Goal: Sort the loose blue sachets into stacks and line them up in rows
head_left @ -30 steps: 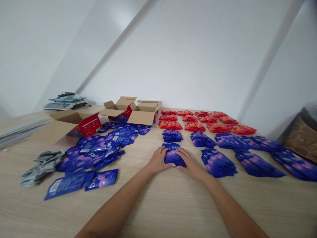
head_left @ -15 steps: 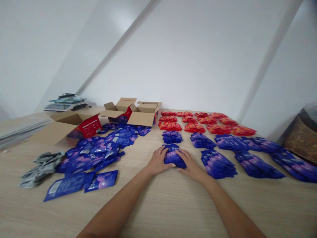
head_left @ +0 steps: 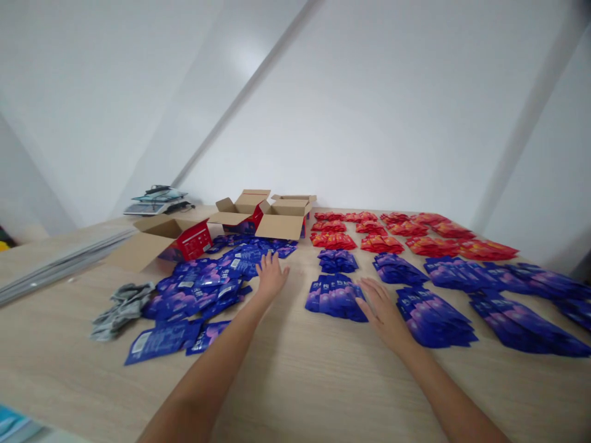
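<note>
My left hand [head_left: 272, 275] is open with fingers apart, at the right edge of a loose pile of blue-purple packets [head_left: 194, 286]. Nothing is in it. My right hand [head_left: 382, 307] is open too, its fingertips beside a fanned stack of blue packets [head_left: 335, 296] in front of me. Whether they touch it I cannot tell. Right of that hand lies another fanned blue stack [head_left: 431, 317]. A smaller blue bundle [head_left: 337, 261] sits just behind the fanned stack.
Rows of red packet bundles [head_left: 381, 243] lie at the back right, with more blue bundles [head_left: 462, 274] before them. Open cartons [head_left: 196, 240] stand behind the pile. Grey gloves [head_left: 122, 309] lie at the left; a stack of devices [head_left: 157, 202] is at the back left.
My hands have parted from the blue stack, which now lies spread in a fan. My left hand moved left and forward to the pile; my right hand moved slightly right. The view has shifted left.
</note>
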The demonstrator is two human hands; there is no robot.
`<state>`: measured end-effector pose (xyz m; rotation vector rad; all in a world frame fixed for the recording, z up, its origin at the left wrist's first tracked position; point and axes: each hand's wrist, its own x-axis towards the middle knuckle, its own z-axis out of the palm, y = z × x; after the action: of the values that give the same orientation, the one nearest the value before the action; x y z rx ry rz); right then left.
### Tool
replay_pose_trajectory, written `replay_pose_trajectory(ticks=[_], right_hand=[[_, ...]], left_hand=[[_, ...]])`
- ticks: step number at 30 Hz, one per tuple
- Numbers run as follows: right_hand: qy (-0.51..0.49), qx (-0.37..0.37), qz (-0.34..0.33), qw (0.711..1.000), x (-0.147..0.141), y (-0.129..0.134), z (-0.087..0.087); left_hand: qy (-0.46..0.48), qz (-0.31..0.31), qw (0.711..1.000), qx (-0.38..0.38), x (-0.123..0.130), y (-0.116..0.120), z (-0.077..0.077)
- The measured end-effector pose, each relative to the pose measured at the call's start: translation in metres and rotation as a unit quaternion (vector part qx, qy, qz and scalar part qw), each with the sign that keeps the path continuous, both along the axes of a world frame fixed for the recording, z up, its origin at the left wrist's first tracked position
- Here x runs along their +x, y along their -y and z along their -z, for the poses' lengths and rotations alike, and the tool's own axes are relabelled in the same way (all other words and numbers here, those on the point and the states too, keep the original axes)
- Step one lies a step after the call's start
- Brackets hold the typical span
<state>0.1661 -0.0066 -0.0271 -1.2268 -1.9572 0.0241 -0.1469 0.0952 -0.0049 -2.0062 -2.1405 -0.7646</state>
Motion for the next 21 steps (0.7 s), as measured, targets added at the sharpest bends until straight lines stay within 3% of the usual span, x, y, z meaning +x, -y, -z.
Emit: replay_pose_trajectory(ticks=[5,9,14,21], right_hand=[[-0.011,-0.001,0.006,1.000,-0.002,0.002,-0.001],[-0.012,-0.004,0.011,1.000,-0.003,0.001,-0.001],[-0.024,-0.006,0.017,1.000,-0.004,0.000,-0.001],[-0.022,0.006,0.009,1.000,-0.004,0.004,-0.004]], left_hand=[[-0.058,-0.104,0.989,-0.085,-0.074,-0.041,-0.018],[-0.050,-0.120,0.972,-0.194,-0.100,-0.053,-0.014],[-0.075,-0.061,0.972,-0.216,-0.090,-0.039,-0.004],[-0.138,0.019,0.956,-0.258,-0.059,-0.001,-0.011]])
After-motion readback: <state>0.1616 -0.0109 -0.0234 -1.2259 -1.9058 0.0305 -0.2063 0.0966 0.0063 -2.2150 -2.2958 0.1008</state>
